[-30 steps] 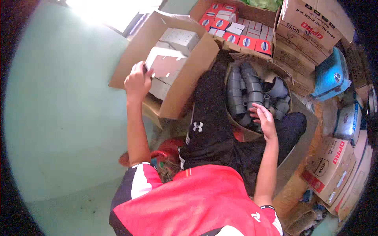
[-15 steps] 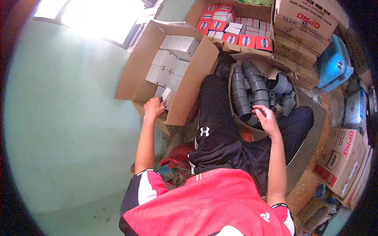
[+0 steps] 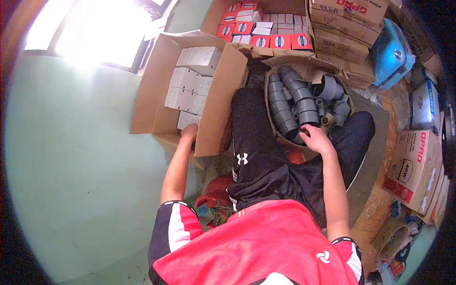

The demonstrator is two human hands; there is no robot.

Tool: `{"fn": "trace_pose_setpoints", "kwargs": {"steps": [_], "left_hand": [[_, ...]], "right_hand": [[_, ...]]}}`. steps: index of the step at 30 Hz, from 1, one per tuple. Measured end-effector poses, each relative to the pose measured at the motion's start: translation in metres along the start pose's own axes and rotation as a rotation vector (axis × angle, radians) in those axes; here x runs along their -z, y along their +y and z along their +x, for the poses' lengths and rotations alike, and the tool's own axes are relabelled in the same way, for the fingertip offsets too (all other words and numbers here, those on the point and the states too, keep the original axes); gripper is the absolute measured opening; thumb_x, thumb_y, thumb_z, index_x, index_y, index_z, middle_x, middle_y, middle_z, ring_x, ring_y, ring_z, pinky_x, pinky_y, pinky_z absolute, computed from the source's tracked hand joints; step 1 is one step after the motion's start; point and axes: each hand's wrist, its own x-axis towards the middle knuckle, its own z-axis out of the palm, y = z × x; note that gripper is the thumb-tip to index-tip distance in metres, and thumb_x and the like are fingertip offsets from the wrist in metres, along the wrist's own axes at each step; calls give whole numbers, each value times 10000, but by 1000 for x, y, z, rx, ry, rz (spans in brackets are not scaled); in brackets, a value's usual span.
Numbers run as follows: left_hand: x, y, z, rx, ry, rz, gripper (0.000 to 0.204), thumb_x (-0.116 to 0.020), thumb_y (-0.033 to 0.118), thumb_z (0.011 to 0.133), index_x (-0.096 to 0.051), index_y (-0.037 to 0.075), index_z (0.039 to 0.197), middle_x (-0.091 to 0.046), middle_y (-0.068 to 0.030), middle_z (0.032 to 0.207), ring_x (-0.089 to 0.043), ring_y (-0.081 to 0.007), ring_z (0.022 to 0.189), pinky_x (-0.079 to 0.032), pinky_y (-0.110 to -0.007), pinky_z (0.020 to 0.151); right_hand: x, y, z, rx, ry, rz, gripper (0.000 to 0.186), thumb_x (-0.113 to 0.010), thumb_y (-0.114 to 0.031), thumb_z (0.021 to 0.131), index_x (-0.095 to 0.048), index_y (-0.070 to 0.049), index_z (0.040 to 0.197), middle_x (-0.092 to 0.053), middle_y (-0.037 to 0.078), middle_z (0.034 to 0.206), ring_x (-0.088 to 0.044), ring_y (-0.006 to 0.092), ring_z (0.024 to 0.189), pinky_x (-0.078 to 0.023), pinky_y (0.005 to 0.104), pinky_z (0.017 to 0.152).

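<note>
Here, two hands (image 3: 190,131) at two open boxes (image 3: 221,102).

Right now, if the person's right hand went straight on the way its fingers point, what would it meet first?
Probably the stacked grey pipe fittings in the open carton; the right hand may already touch them, as depth is unclear.

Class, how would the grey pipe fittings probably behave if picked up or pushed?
The grey pipe fittings look rigid, keeping crisp round rims, so probably won't flop. Open, hollow ends suggest they're light for their size. Cylindrical sides suggest loose ones could roll.
</note>
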Motion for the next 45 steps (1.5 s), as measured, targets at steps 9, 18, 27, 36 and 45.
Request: {"fn": "trace_pose_setpoints", "kwargs": {"steps": [9, 18, 27, 36, 45], "left_hand": [[0, 5, 9, 65, -10, 59, 459, -580, 403, 1020, -754, 89, 1306, -728, -210, 1374, -693, -398, 1302, -570, -547, 1029], [-10, 11, 20, 15, -19, 190, 461, -551, 432, 1034, -775, 114, 1283, -747, -179, 1356, -724, -376, 1259, -586, -559, 1000], [-2, 23, 8, 69, -85, 182, 471, -538, 427, 1052, -770, 118, 1321, -733, -169, 1395, -711, -342, 1295, -595, -518, 1005], [-12, 18, 12, 133, -96, 154, 472, -576, 419, 1040, -764, 98, 1331, -709, -186, 1433, -690, -405, 1314, -584, -629, 976], [34, 11, 1, 248, 141, -9, 568, -672, 481, 1001, -667, 57, 1380, -672, -229, 1428, -670, -426, 1311, -594, -529, 1008]], "right_hand": [[0, 1, 6, 71, -46, -60, 460, -719, -356, 1003, -695, -14, 1310, -748, 282, 1209, -706, 462, 1170, -553, 515, 1017], [1, -1, 4, 8, -78, -60, 513, -720, -378, 1010, -655, -11, 1362, -742, 285, 1229, -702, 462, 1182, -550, 515, 1025], [0, -2, 5, -11, -55, -90, 509, -735, -315, 1007, -621, -16, 1404, -778, 223, 1097, -757, 381, 1051, -569, 463, 927], [3, -4, 4, 41, -67, -76, 614, -779, -385, 965, -623, -9, 1424, -760, 253, 1186, -742, 398, 1118, -563, 463, 984], [8, -11, 1, -27, -109, -84, 623, -768, -416, 963, -634, -16, 1422, -706, 284, 1344, -672, 444, 1269, -530, 496, 1090]]}}
